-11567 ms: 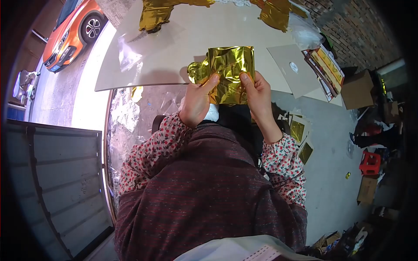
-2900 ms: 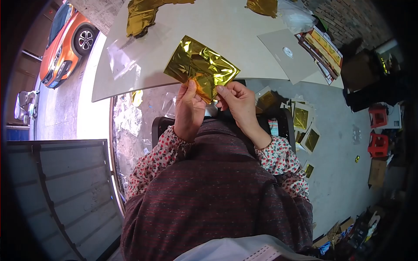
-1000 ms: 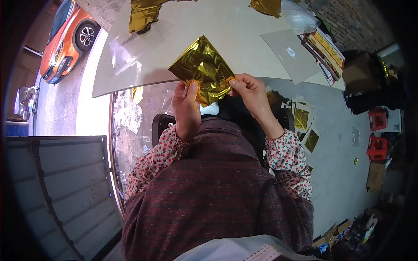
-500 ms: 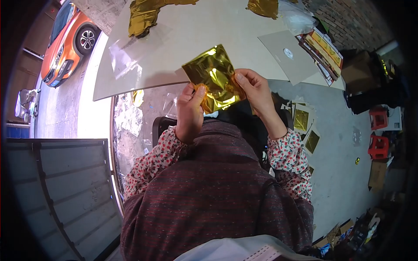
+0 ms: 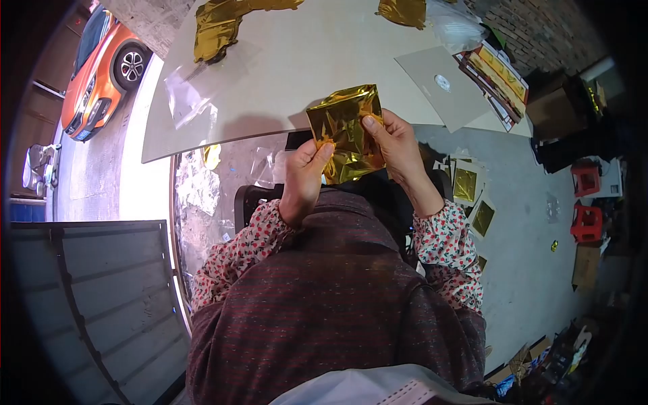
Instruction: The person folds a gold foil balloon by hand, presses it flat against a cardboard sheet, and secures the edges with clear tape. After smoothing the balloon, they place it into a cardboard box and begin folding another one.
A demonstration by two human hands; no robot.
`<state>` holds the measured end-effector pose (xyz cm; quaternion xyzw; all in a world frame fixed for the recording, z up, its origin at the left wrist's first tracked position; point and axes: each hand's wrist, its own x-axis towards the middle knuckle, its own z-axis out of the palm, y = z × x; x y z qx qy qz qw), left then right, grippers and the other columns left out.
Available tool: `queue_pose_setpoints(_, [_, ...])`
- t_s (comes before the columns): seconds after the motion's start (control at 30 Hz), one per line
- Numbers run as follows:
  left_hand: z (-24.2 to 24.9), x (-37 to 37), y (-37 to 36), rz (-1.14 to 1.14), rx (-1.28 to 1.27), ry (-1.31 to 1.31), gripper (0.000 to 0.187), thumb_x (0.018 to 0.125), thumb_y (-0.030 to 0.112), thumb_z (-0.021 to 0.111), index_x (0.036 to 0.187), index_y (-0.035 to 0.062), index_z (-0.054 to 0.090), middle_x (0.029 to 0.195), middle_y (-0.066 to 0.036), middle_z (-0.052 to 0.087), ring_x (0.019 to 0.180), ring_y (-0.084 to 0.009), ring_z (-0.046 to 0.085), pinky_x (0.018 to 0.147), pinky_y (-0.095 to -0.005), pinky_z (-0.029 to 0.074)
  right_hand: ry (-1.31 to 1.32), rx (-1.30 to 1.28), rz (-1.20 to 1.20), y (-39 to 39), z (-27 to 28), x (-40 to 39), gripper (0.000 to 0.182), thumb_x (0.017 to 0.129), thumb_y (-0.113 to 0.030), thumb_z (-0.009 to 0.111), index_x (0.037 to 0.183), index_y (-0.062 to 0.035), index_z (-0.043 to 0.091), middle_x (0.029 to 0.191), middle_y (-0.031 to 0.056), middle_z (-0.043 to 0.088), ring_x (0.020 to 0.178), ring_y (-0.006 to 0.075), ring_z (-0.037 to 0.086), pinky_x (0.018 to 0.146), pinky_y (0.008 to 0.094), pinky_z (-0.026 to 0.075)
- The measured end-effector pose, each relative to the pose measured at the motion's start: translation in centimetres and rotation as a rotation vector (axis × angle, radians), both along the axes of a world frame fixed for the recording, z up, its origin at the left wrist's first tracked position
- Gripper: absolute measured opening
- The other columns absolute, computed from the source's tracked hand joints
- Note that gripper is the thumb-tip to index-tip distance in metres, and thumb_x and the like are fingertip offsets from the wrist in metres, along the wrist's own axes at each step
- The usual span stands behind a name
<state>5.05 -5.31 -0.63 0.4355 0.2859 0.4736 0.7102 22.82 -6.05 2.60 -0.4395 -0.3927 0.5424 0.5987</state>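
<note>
Between both hands I hold a shiny gold foil packet [image 5: 344, 131], roughly square and creased, just in front of the table's near edge. My left hand [image 5: 305, 174] pinches its lower left side, thumb on the face toward me. On the right side, my right hand [image 5: 399, 147] grips it with the thumb across the foil and the fingers behind. The underside of the packet is hidden. Beyond it lies the pale table [image 5: 283, 74], with gold foil pieces [image 5: 217, 30] at its far left and another gold foil piece [image 5: 403, 11] at the far edge.
Clear plastic film [image 5: 185, 98] lies on the table's left. A grey board [image 5: 442, 84] and printed cards [image 5: 496, 77] sit at the right. Gold-centred squares [image 5: 466, 183] lie on the floor, near red stools [image 5: 586, 224]. An orange car [image 5: 101, 77] stands outside, beyond a metal panel [image 5: 101, 290].
The foil packet has shifted right and turned more upright. My left hand has moved right with it, and my right thumb now reaches further over the foil.
</note>
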Motion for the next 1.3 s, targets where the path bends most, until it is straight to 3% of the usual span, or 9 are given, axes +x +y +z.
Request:
queue_pose_setpoints(0.3, [0.7, 0.1, 0.2, -0.044, 0.013, 0.022, 0.026, 0.102, 0.013, 0.051, 0.118, -0.0051, 0.061, 0.103, -0.004, 0.067, 0.088, -0.0067, 0.060, 0.078, -0.0224, 0.050, -0.002, -0.007, -0.006, -0.3, -0.2, 0.9, 0.019, 0.096, -0.019, 0.064, 0.103, -0.0009, 0.065, 0.080, -0.0019, 0.063, 0.066, 0.0040, 0.056, 0.059, 0.0204, 0.046])
queue_pose_setpoints(0.5, [1.0, -1.0, 0.0, -0.143, 0.071, 0.296, 0.023, 0.101, 0.015, 0.054, 0.103, -0.0035, 0.066, 0.078, 0.003, 0.062, 0.065, -0.0017, 0.052, 0.055, -0.0192, 0.041, 0.028, 0.080, 0.003, 0.7, 1.4, 2.4, 0.022, 0.093, -0.013, 0.067, 0.110, 0.0016, 0.067, 0.091, 0.0053, 0.070, 0.078, 0.0075, 0.064, 0.071, 0.0209, 0.053])
queue_pose_setpoints(0.6, [1.1, -1.9, 0.5, -0.230, 0.088, 0.410, 0.027, 0.101, 0.013, 0.051, 0.114, -0.0068, 0.063, 0.099, -0.006, 0.069, 0.084, -0.0067, 0.062, 0.073, -0.0220, 0.049, 0.035, 0.093, -0.041, 1.1, 0.8, 2.7, 0.019, 0.093, -0.013, 0.067, 0.104, 0.0024, 0.069, 0.089, 0.0063, 0.071, 0.076, 0.0083, 0.065, 0.071, 0.0216, 0.053])
queue_pose_setpoints(0.77, [1.7, -2.3, 0.5, -0.252, 0.058, 0.389, 0.026, 0.101, 0.014, 0.051, 0.111, -0.0066, 0.064, 0.093, -0.004, 0.069, 0.078, -0.0053, 0.060, 0.068, -0.0203, 0.048, 0.037, 0.038, -0.023, 0.8, 1.0, 2.6, 0.022, 0.093, -0.013, 0.067, 0.107, 0.0034, 0.068, 0.095, 0.0061, 0.071, 0.082, 0.0094, 0.065, 0.072, 0.0217, 0.052])
queue_pose_setpoints(0.9, [2.8, -2.3, 0.3, -0.234, 0.003, 0.351, 0.021, 0.100, 0.015, 0.056, 0.093, -0.0029, 0.066, 0.073, 0.004, 0.059, 0.062, -0.0005, 0.047, 0.051, -0.0200, 0.037, -0.451, 0.108, 0.110, 1.1, 4.3, 3.0, 0.028, 0.091, -0.019, 0.070, 0.112, 0.0000, 0.066, 0.092, 0.0056, 0.071, 0.080, 0.0100, 0.065, 0.071, 0.0237, 0.051])
queue_pose_setpoints(1.0, [2.1, -2.8, 0.8, -0.324, 0.076, 0.391, 0.021, 0.100, 0.014, 0.056, 0.093, -0.0033, 0.066, 0.075, 0.004, 0.060, 0.063, -0.0003, 0.047, 0.053, -0.0198, 0.038, -0.875, 0.155, 0.337, 1.2, 6.8, 2.6, 0.030, 0.088, -0.027, 0.071, 0.106, -0.0028, 0.067, 0.085, 0.0091, 0.070, 0.076, 0.0127, 0.064, 0.071, 0.0282, 0.050])
queue_pose_setpoints(1.1, [1.7, -2.5, 0.9, -0.343, 0.092, 0.385, 0.021, 0.099, 0.014, 0.056, 0.093, -0.0036, 0.066, 0.076, 0.003, 0.061, 0.065, -0.0007, 0.048, 0.055, -0.0195, 0.039, -1.050, 0.047, 0.484, 2.3, 6.8, 2.7, 0.026, 0.091, -0.021, 0.068, 0.108, -0.0007, 0.065, 0.086, 0.0050, 0.068, 0.077, 0.0091, 0.060, 0.068, 0.0247, 0.050])
queue_pose_setpoints(1.2, [3.3, -1.5, 0.8, -0.352, -0.039, 0.329, 0.021, 0.099, 0.014, 0.056, 0.096, -0.0049, 0.066, 0.080, -0.001, 0.064, 0.068, -0.0031, 0.053, 0.059, -0.0200, 0.042, -0.931, 0.283, 0.186, 1.6, 7.4, 4.1, 0.021, 0.094, -0.018, 0.064, 0.103, 0.0005, 0.066, 0.082, 0.0056, 0.068, 0.075, 0.0092, 0.061, 0.069, 0.0243, 0.050])
queue_pose_setpoints(1.3, [1.6, -0.8, 3.1, -0.399, -0.101, 0.148, 0.024, 0.102, 0.014, 0.050, 0.108, -0.0059, 0.062, 0.092, -0.008, 0.068, 0.075, -0.0104, 0.063, 0.067, -0.0245, 0.051, -0.801, 0.271, -0.232, 0.9, 7.4, 9.1, 0.021, 0.096, -0.017, 0.061, 0.104, 0.0019, 0.066, 0.083, 0.0070, 0.069, 0.076, 0.0093, 0.063, 0.071, 0.0252, 0.051])
